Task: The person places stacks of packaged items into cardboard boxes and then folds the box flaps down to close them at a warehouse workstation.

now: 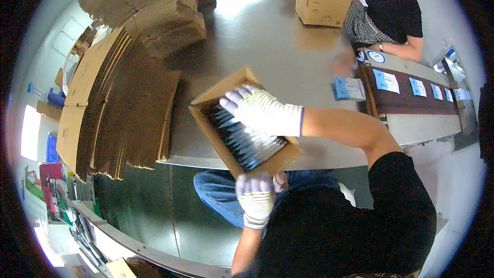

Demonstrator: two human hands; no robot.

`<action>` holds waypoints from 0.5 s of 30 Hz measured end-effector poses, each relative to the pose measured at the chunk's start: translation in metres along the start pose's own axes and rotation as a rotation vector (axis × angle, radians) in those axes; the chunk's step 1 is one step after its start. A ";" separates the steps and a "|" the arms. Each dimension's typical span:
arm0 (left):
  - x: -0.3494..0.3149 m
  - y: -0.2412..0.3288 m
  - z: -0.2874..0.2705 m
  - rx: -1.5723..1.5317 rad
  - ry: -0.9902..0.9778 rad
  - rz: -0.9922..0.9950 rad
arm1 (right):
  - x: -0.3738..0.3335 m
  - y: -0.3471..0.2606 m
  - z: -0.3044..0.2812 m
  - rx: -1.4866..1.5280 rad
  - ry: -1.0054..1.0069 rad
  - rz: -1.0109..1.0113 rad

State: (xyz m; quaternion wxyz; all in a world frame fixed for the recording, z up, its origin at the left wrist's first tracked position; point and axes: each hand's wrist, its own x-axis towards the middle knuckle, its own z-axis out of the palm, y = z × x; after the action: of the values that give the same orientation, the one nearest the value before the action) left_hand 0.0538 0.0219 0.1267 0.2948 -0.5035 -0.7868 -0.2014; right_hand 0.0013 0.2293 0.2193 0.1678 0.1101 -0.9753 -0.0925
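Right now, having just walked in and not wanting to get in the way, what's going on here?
A person in striped gloves has an open cardboard box at the near edge of the metal table. Their left hand is at its near side; their right hand is over the packets inside, though whether it grips any is unclear. Flattened cardboard stands at left. Across to the right, a co-worker is beside another open box, near a belt carrying blue-and-white packets.
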 end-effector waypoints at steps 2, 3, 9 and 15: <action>0.012 -0.011 -0.010 -0.059 0.037 -0.105 | -0.015 -0.007 -0.023 0.358 -0.181 -0.045; 0.012 -0.015 -0.010 -0.063 0.067 -0.098 | -0.028 -0.009 -0.036 0.434 -0.315 -0.107; 0.027 -0.035 0.005 -0.210 -0.012 0.111 | -0.115 -0.047 0.006 0.148 -0.050 -0.189; 0.058 -0.043 0.012 -0.166 0.053 0.073 | -0.084 0.000 -0.004 0.172 0.039 -0.027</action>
State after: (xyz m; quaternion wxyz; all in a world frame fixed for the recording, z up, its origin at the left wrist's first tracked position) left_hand -0.0071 0.0505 0.1553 0.2801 -0.5491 -0.7404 -0.2681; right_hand 0.0804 0.2490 0.1973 0.1755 0.1392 -0.9746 -0.0085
